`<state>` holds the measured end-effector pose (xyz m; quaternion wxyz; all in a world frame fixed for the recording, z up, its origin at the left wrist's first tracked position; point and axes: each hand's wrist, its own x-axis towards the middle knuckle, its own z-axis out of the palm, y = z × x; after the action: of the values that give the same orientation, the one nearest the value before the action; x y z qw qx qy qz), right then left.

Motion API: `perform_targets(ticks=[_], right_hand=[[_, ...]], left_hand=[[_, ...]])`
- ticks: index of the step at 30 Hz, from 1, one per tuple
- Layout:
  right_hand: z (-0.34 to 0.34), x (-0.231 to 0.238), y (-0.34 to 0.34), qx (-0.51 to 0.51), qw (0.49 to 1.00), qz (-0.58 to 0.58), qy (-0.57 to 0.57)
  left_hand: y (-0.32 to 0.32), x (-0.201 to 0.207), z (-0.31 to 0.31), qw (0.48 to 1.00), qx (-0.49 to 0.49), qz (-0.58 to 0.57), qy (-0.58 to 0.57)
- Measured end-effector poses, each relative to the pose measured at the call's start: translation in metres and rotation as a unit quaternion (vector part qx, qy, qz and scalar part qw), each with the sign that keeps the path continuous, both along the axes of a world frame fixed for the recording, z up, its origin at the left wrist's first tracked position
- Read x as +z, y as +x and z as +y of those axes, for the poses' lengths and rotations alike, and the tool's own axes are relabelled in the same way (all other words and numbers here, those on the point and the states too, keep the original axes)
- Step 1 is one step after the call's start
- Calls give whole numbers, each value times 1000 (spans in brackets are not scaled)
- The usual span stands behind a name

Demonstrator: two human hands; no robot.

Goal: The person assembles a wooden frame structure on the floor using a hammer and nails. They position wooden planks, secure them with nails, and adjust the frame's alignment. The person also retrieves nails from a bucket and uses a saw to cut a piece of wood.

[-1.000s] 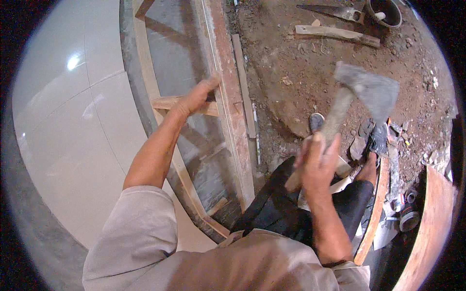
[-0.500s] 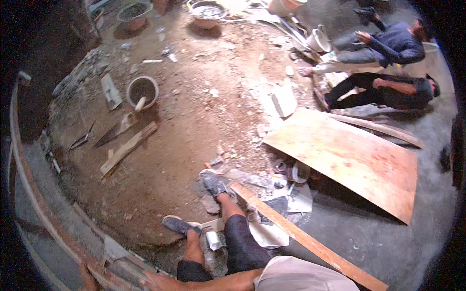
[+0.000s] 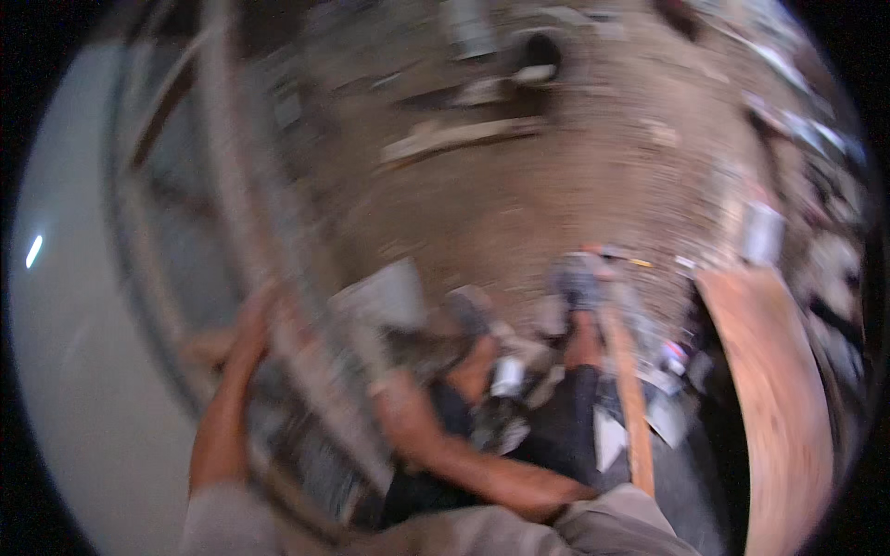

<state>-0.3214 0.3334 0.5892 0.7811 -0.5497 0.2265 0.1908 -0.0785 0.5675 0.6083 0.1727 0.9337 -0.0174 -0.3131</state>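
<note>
Motion smears the whole view. At the left, my left hand (image 3: 252, 324) lies against a long wooden beam (image 3: 311, 366) of a frame; its fingers are too blurred to read. My right hand (image 3: 394, 400) reaches across in front of my legs, closed around the lower end of a hand tool with a pale, flat, squarish plate (image 3: 389, 295). The plate stands just right of the beam, above the dirt. The tool's exact kind is lost in the blur. Between my feet and near my right forearm stands a small white can-like container (image 3: 507, 376).
A hand saw (image 3: 436, 98), a wooden offcut (image 3: 459, 139) and a dark-mouthed bucket (image 3: 538, 54) lie ahead on the dirt. A narrow plank (image 3: 630, 398) runs beside my right leg. A large plywood sheet (image 3: 774, 389) leans at the right. People's blurred shapes (image 3: 834, 269) show at the far right.
The view has swung left and down toward the wooden frame. Both my hands now show more fully, and the flat-plated tool in my right hand appears further up in the picture.
</note>
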Motion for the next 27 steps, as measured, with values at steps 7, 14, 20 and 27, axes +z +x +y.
perform_targets(ticks=[7, 14, 20, 27], right_hand=[[-31, 16, 9, -27, 999, 34, 5], [-23, 10, 8, 17, 999, -34, -28], [-142, 67, 57, -414, 869, -8, 270], [-8, 24, 3, 59, 993, -78, -64]], left_hand=[[13, -24, -36, 999, -42, -4, 5], [8, -5, -47, 997, 76, 19, 8], [7, -14, -35, 994, 99, 15, -32], [7, -8, -41, 995, 76, 28, -66]])
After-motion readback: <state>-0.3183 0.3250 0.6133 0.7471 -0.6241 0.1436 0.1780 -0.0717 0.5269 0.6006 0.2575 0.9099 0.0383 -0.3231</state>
